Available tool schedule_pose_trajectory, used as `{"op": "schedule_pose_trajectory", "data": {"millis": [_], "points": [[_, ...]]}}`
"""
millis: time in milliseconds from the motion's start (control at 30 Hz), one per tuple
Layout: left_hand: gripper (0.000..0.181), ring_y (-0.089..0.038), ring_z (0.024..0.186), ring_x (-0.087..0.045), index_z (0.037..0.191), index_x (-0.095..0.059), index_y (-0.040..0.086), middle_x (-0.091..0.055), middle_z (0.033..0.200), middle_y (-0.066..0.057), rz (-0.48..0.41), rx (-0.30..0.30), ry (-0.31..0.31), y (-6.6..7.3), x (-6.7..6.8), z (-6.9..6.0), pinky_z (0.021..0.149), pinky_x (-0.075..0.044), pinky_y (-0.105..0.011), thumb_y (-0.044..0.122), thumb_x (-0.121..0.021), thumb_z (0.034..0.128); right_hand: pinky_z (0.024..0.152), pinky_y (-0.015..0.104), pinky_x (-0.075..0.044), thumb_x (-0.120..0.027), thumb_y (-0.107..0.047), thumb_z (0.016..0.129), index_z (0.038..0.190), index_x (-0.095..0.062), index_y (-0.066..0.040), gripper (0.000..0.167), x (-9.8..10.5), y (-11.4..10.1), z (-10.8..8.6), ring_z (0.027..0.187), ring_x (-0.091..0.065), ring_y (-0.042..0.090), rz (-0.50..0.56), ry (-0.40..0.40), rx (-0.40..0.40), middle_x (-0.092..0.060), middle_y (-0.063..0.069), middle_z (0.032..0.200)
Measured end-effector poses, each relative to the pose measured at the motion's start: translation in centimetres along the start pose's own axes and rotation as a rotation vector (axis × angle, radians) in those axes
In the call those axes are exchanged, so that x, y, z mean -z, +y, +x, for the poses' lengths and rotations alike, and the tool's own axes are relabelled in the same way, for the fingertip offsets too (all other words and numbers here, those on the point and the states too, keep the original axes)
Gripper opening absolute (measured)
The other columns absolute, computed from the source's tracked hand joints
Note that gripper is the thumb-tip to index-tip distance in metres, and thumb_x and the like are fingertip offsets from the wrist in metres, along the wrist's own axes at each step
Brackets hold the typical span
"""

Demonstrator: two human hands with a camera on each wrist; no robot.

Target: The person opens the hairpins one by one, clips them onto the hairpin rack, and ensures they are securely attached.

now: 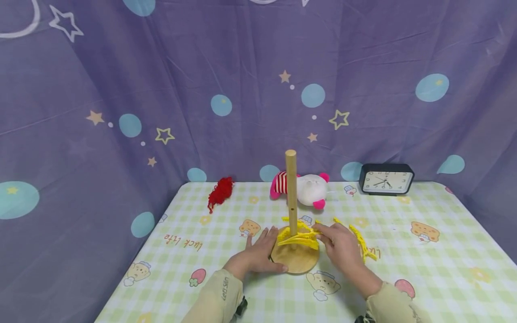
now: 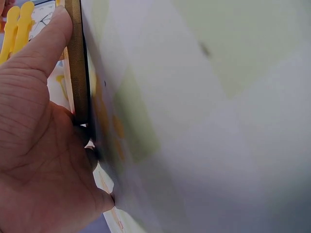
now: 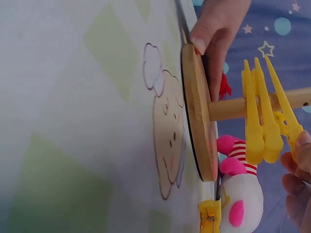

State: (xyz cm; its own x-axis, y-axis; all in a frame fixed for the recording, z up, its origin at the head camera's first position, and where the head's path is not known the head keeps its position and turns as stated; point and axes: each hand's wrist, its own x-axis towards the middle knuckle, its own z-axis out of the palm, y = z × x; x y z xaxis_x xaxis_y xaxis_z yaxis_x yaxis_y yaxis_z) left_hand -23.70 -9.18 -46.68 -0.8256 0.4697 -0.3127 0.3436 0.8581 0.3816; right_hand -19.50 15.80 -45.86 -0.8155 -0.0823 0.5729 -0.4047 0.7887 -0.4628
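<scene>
A wooden stand with an upright post (image 1: 291,193) and a round base (image 1: 298,265) is on the table between my hands. My left hand (image 1: 258,257) holds the base's left edge, its thumb (image 2: 51,36) along the rim and its other fingers partly hidden. Several yellow spring clips (image 1: 298,242) are around the lower post, above the base. With thumb and fingers, my right hand (image 1: 341,246) pinches the outermost yellow clip (image 3: 284,99), whose arms slant by the post. Whether its jaws touch the post cannot be told. Other yellow clips (image 1: 361,240) lie right of the stand.
Behind the stand lies a white and pink plush toy (image 1: 312,190) with striped cloth. A red yarn bundle (image 1: 221,192) is at the back left, and a black clock (image 1: 386,179) stands back right. A checked cloth (image 1: 440,264) covers the table; a purple curtain (image 1: 258,54) hangs behind.
</scene>
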Motion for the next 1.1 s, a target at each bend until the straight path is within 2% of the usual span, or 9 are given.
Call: {"op": "schedule_pose_trajectory", "data": {"millis": [133, 233, 400, 500, 600, 800, 1100], "points": [[0.113, -0.022, 0.15, -0.002, 0.158, -0.01, 0.014, -0.007, 0.164, 0.0, 0.001, 0.001, -0.002, -0.1, -0.1, 0.1, 0.114, 0.007, -0.059, 0.066, -0.068, 0.0775, 0.051, 0.021, -0.038, -0.078, -0.008, 0.081, 0.105, -0.077, -0.017, 0.026, -0.5, -0.3, 0.0, 0.063, -0.042, 0.008, 0.018, -0.027, 0.006, -0.059, -0.009, 0.07], [0.112, -0.021, 0.15, -0.002, 0.158, -0.011, 0.014, -0.007, 0.164, 0.0, 0.007, -0.001, -0.003, -0.2, -0.3, 0.3, 0.114, 0.008, -0.059, 0.067, -0.067, 0.0774, 0.052, 0.021, -0.039, -0.077, -0.009, 0.083, 0.11, -0.075, -0.018, 0.029, -0.5, -0.4, 0.0, 0.063, -0.042, 0.008, 0.041, -0.088, -0.005, -0.063, -0.008, 0.075], [0.113, -0.02, 0.15, -0.001, 0.158, -0.01, 0.015, -0.006, 0.164, 0.001, 0.003, 0.002, -0.003, -0.2, -0.2, 0.2, 0.114, 0.008, -0.058, 0.069, -0.066, 0.0771, 0.059, 0.023, -0.044, -0.073, -0.016, 0.088, 0.129, -0.065, -0.016, 0.042, 0.0, 0.3, -0.1, 0.068, -0.047, 0.006, 0.096, -0.22, -0.038, -0.067, -0.005, 0.094], [0.112, -0.021, 0.15, -0.001, 0.158, -0.01, 0.014, -0.006, 0.164, 0.0, -0.001, -0.006, 0.001, -0.2, 0.0, 0.0, 0.114, 0.007, -0.059, 0.068, -0.067, 0.0774, 0.063, 0.025, -0.047, -0.074, -0.022, 0.088, 0.136, -0.058, -0.013, 0.052, 0.6, 0.8, -0.3, 0.072, -0.051, 0.006, 0.121, -0.253, -0.05, -0.068, 0.0, 0.104], [0.112, -0.021, 0.15, -0.001, 0.158, -0.01, 0.014, -0.006, 0.164, 0.0, -0.001, -0.014, 0.001, -0.2, 0.0, 0.0, 0.113, 0.007, -0.06, 0.068, -0.067, 0.0777, 0.064, 0.027, -0.049, -0.074, -0.024, 0.088, 0.136, -0.058, -0.012, 0.053, 1.2, 1.4, -0.5, 0.075, -0.054, 0.006, 0.136, -0.247, -0.052, -0.068, 0.005, 0.115], [0.111, -0.021, 0.15, -0.001, 0.158, -0.01, 0.015, -0.005, 0.164, 0.001, -0.001, -0.012, 0.003, -0.2, 0.0, 0.1, 0.113, 0.008, -0.059, 0.067, -0.067, 0.0778, 0.063, 0.027, -0.05, -0.074, -0.022, 0.088, 0.132, -0.061, -0.011, 0.047, 2.4, 2.6, -1.1, 0.073, -0.054, 0.006, 0.122, -0.192, -0.05, -0.069, 0.005, 0.106], [0.112, -0.021, 0.15, -0.001, 0.158, -0.011, 0.015, -0.006, 0.164, 0.001, -0.008, -0.007, 0.003, -0.3, -0.2, 0.1, 0.113, 0.007, -0.059, 0.067, -0.068, 0.0771, 0.064, 0.029, -0.05, -0.072, -0.023, 0.09, 0.132, -0.061, -0.012, 0.045, 4.7, 4.3, -1.4, 0.075, -0.056, 0.01, 0.066, -0.209, -0.146, -0.069, 0.009, 0.112]]}}
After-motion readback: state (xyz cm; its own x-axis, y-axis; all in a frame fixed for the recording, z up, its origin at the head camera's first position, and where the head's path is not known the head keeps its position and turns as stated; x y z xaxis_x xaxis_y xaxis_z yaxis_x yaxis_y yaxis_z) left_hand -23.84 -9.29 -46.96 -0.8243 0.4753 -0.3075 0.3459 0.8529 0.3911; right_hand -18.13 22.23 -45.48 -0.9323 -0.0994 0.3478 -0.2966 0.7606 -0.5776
